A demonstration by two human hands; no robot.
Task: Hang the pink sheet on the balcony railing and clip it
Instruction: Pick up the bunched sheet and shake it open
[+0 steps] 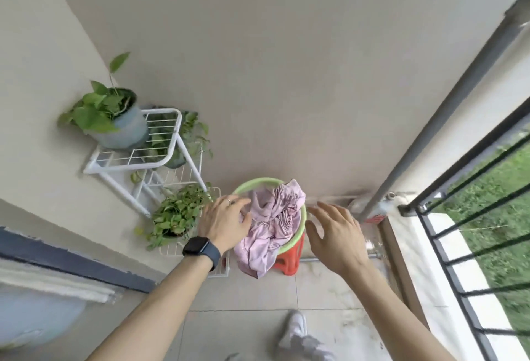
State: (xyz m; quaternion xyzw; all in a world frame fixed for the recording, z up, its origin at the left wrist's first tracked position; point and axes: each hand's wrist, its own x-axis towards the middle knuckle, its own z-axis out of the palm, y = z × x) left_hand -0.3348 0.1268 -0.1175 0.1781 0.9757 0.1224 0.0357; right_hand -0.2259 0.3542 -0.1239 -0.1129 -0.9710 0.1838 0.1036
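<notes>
- Head view: the pink sheet [269, 223] lies crumpled in a green basin [258, 181] on a red stool [289, 259], with one fold spilling over the near rim.
- The left hand [223, 223] rests on the sheet's left side. Its grip is loose, the fingers bent over the cloth but not visibly closed on it.
- The right hand [335, 234] hovers just beside the basin's right rim, its grip wide and fingers spread, holding nothing.
- The step looks like gathering the sheet: take it with both hands, find an edge, and lift it clear so the hanging fold doesn't tip the basin.
- The balcony railing [470, 158] stands to the right; no clips are visible.
</notes>
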